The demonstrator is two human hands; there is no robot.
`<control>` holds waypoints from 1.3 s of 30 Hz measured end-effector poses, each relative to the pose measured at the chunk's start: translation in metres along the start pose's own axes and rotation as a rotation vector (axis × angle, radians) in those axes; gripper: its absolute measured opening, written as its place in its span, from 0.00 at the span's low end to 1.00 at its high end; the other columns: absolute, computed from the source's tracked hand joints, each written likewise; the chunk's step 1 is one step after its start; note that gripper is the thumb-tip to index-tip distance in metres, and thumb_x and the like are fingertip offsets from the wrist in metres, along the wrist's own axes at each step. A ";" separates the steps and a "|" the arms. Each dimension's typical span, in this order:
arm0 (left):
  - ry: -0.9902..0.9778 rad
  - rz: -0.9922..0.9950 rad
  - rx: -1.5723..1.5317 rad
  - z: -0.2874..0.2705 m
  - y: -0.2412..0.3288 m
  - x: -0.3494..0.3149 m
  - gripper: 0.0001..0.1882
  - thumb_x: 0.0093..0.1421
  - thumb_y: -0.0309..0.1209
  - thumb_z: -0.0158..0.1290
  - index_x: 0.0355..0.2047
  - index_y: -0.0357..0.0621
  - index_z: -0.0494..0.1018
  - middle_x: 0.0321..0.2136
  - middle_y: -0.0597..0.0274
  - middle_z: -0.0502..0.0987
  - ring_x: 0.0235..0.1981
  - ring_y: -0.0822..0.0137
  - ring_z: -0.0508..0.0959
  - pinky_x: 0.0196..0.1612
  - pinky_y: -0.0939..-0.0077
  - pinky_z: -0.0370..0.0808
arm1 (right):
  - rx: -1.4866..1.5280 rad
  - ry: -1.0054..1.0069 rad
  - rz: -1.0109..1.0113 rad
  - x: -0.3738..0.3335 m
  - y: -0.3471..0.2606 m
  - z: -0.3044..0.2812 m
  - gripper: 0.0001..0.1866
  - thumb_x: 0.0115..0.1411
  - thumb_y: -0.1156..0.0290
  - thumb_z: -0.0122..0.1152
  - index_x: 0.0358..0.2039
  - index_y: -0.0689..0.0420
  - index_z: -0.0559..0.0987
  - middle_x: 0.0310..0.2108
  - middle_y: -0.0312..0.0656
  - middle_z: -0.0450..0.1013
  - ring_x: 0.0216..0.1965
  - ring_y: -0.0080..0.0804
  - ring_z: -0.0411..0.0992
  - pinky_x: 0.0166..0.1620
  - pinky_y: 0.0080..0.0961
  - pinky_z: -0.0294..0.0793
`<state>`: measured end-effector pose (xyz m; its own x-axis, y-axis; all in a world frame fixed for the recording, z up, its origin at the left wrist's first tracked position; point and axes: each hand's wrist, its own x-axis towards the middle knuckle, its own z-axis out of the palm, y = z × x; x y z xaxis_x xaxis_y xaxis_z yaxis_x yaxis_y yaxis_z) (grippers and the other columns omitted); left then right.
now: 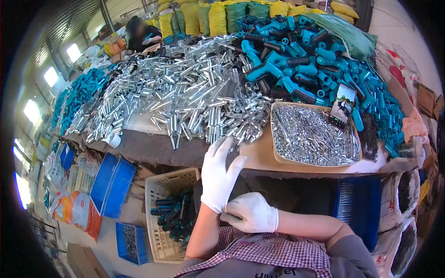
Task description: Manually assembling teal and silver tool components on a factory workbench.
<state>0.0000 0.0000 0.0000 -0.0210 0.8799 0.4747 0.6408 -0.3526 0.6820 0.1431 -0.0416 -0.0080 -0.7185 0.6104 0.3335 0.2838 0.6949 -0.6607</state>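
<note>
Both my hands wear white work gloves. My left hand (220,173) is raised at the table's front edge, fingers stretched and thumb apart, with nothing in it. Its fingertips come close to a row of shiny metal tubes (215,121). Close against my left wrist is my right hand (252,212), its fingers curled in a pinch at the cuff of the left glove (213,204). The exact fingertip contact is partly hidden. Beyond my hands lies a wide heap of metal tubes and rods (185,78).
A tray of small metal pins (315,139) holds a propped phone (343,105). Teal-and-black tool housings (296,60) pile up behind it. Below the table are a cream crate (153,222) with black-and-teal parts and blue bins (111,185). Another person (141,37) sits at the far left.
</note>
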 end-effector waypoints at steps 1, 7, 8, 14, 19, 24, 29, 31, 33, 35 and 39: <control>0.002 -0.069 -0.001 0.001 0.003 -0.001 0.30 0.60 0.41 0.58 0.58 0.35 0.70 0.56 0.46 0.72 0.57 0.54 0.72 0.61 0.63 0.66 | -0.014 -0.072 0.002 0.000 0.003 -0.009 0.12 0.59 0.59 0.61 0.32 0.54 0.82 0.24 0.48 0.76 0.29 0.46 0.77 0.35 0.42 0.75; -0.135 -0.378 -0.651 -0.028 -0.021 -0.015 0.22 0.64 0.30 0.55 0.56 0.32 0.72 0.52 0.51 0.76 0.53 0.65 0.76 0.57 0.73 0.71 | 0.137 0.177 0.217 0.020 0.017 -0.037 0.12 0.61 0.59 0.60 0.35 0.53 0.84 0.32 0.49 0.78 0.36 0.48 0.77 0.41 0.38 0.76; -0.144 -0.365 -0.645 -0.027 -0.019 -0.018 0.22 0.64 0.30 0.54 0.56 0.32 0.71 0.51 0.51 0.76 0.53 0.65 0.76 0.57 0.73 0.71 | 0.201 0.228 0.250 0.023 0.017 -0.047 0.12 0.61 0.61 0.60 0.36 0.55 0.83 0.34 0.49 0.78 0.38 0.45 0.78 0.43 0.35 0.75; -0.184 -0.274 -0.578 -0.007 -0.015 -0.021 0.23 0.65 0.32 0.54 0.57 0.31 0.71 0.51 0.50 0.77 0.53 0.63 0.76 0.58 0.72 0.70 | 0.327 0.290 0.281 0.029 0.035 -0.049 0.10 0.61 0.66 0.60 0.35 0.61 0.81 0.31 0.44 0.78 0.36 0.37 0.77 0.44 0.29 0.74; -0.354 -0.445 -0.843 -0.012 -0.008 -0.022 0.28 0.67 0.38 0.53 0.61 0.33 0.67 0.56 0.55 0.74 0.54 0.68 0.74 0.56 0.72 0.70 | 0.643 0.500 0.467 0.033 0.050 -0.059 0.11 0.63 0.67 0.56 0.37 0.63 0.80 0.27 0.36 0.75 0.28 0.25 0.72 0.36 0.23 0.73; -0.035 -0.577 -1.077 -0.013 -0.029 -0.016 0.28 0.68 0.44 0.52 0.60 0.36 0.67 0.51 0.54 0.76 0.48 0.64 0.78 0.49 0.70 0.75 | 0.201 0.405 0.166 0.018 -0.002 -0.029 0.09 0.55 0.67 0.65 0.35 0.57 0.79 0.27 0.43 0.75 0.30 0.36 0.76 0.36 0.31 0.75; 0.189 -0.530 -1.148 -0.006 -0.021 0.002 0.29 0.68 0.46 0.52 0.60 0.38 0.65 0.51 0.54 0.75 0.45 0.64 0.78 0.47 0.70 0.76 | -0.127 0.359 -0.265 0.026 -0.013 0.017 0.16 0.48 0.66 0.70 0.37 0.52 0.77 0.30 0.39 0.72 0.30 0.42 0.73 0.33 0.38 0.73; 0.174 -0.602 -1.217 -0.003 -0.024 0.000 0.29 0.68 0.46 0.52 0.61 0.38 0.65 0.51 0.54 0.75 0.46 0.64 0.77 0.47 0.69 0.75 | -0.219 0.322 -0.285 0.028 -0.012 0.016 0.13 0.50 0.68 0.68 0.36 0.51 0.76 0.29 0.38 0.72 0.28 0.42 0.72 0.32 0.37 0.72; 0.161 -0.598 -1.218 -0.002 -0.025 0.001 0.29 0.68 0.46 0.52 0.61 0.38 0.65 0.52 0.54 0.74 0.46 0.63 0.77 0.48 0.68 0.75 | -0.240 0.284 -0.295 0.027 -0.012 0.011 0.10 0.52 0.69 0.67 0.34 0.52 0.77 0.29 0.39 0.73 0.29 0.43 0.74 0.33 0.37 0.73; 0.149 -0.598 -1.208 -0.002 -0.030 0.001 0.30 0.68 0.47 0.52 0.61 0.37 0.65 0.52 0.53 0.74 0.47 0.62 0.77 0.49 0.67 0.74 | 0.031 0.286 -0.161 0.021 -0.008 0.005 0.08 0.54 0.70 0.66 0.33 0.54 0.77 0.29 0.42 0.74 0.30 0.43 0.75 0.34 0.37 0.75; 0.085 -0.561 -1.319 0.013 -0.062 -0.002 0.27 0.67 0.43 0.55 0.59 0.38 0.68 0.47 0.55 0.77 0.44 0.66 0.77 0.46 0.73 0.74 | 0.391 0.370 0.164 0.034 -0.013 -0.025 0.05 0.59 0.74 0.60 0.36 0.57 0.76 0.28 0.50 0.74 0.29 0.53 0.75 0.33 0.40 0.75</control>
<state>-0.0297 0.0241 -0.0512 -0.1028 0.9944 -0.0258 -0.6326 -0.0454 0.7732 0.1304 -0.0203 0.0286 -0.3943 0.8399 0.3728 0.0655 0.4304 -0.9003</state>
